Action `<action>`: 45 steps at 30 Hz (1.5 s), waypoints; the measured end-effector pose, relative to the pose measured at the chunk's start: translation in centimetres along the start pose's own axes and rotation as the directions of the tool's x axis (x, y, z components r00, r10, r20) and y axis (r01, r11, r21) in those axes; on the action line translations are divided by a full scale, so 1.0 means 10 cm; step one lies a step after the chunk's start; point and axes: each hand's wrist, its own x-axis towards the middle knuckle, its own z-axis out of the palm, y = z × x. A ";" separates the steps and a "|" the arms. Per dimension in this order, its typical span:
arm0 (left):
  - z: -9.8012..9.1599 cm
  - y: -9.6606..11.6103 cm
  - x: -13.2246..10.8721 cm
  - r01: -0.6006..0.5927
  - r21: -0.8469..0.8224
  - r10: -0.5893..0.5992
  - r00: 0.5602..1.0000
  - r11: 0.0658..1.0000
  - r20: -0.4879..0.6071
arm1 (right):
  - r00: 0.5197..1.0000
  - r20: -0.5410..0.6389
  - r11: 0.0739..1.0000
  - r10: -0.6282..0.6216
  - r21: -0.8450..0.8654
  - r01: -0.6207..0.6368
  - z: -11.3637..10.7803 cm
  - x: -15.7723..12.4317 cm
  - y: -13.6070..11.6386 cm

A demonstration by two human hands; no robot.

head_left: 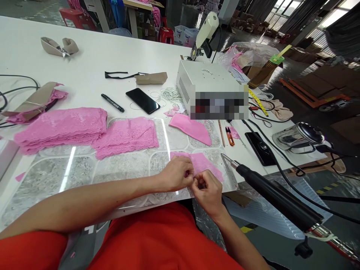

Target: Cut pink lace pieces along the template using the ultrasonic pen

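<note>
On marbled mat [120,167]: pink fabric [207,165], partly hidden.

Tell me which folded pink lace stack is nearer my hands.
The smaller lace stack on the right, closer to your left hand; the wider lace stack lies farther left, by the brown-wrapped bundle.

Single head-worn view: it looks from above the wearer's red fabric top [160,242], facing forward and down onto the white, flat-topped bench [84,56]. The bare left hand [177,174] and bare right hand [208,192] are near the lens, close to centre and below mid-height; the upper field reaches past the bench's far edge, which slopes down to the right, to the grey workshop floor [30,10] well beyond.
</note>
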 end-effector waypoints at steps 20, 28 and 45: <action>-0.03 -0.04 -0.02 -0.067 -0.001 0.068 0.998 0.998 0.011 | 0.992 0.096 0.979 0.083 0.178 -0.100 -0.08 0.05 -0.01; -0.03 -0.06 -0.04 -0.091 0.033 0.091 0.996 0.995 0.027 | 0.989 0.078 0.963 0.123 0.233 -0.138 -0.13 0.05 -0.01; -0.37 -0.22 -0.61 -0.390 0.366 0.337 0.919 0.845 0.202 | 0.998 0.020 0.971 -0.061 -0.232 0.064 -0.43 -0.24 0.53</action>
